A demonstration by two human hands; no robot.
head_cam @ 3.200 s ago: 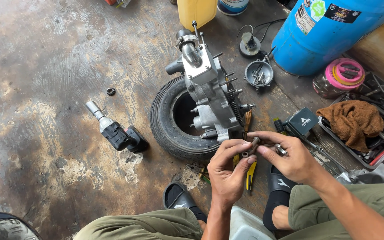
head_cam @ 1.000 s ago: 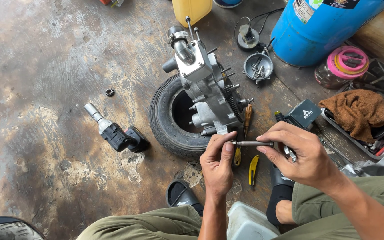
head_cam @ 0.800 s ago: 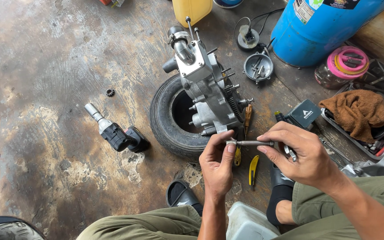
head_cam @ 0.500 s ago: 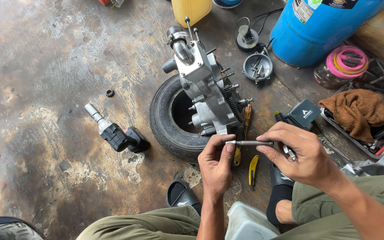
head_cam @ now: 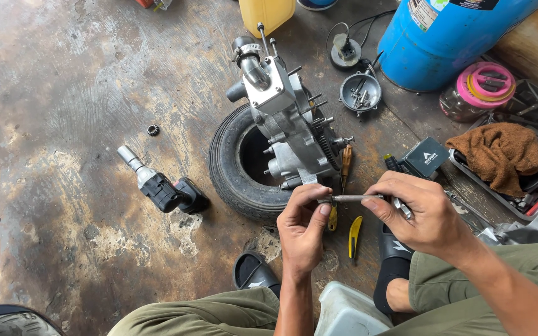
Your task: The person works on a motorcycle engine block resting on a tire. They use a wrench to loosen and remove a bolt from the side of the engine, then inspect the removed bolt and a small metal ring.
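A thin grey metal rod [head_cam: 351, 198] lies level between my two hands, just in front of the engine. My left hand [head_cam: 302, 225] pinches its left end between thumb and fingertips. The rod's right end sits in the fingers of my right hand [head_cam: 420, 214]. A silver engine block [head_cam: 287, 118] rests tilted on a small black tyre [head_cam: 231, 167] lying flat on the stained concrete floor.
A black cordless impact wrench [head_cam: 160, 188] lies left of the tyre, a small gear [head_cam: 153, 130] beyond it. Yellow-handled tools [head_cam: 354, 234] lie under my hands. A blue drum [head_cam: 449, 31], a round parts lid [head_cam: 360, 92], a brown rag [head_cam: 499, 152] on a tool tray stand right.
Earlier both hands were bunched close around a small part. They have since drawn apart, and the rod now spans between them. Over the last second, almost nothing moved.
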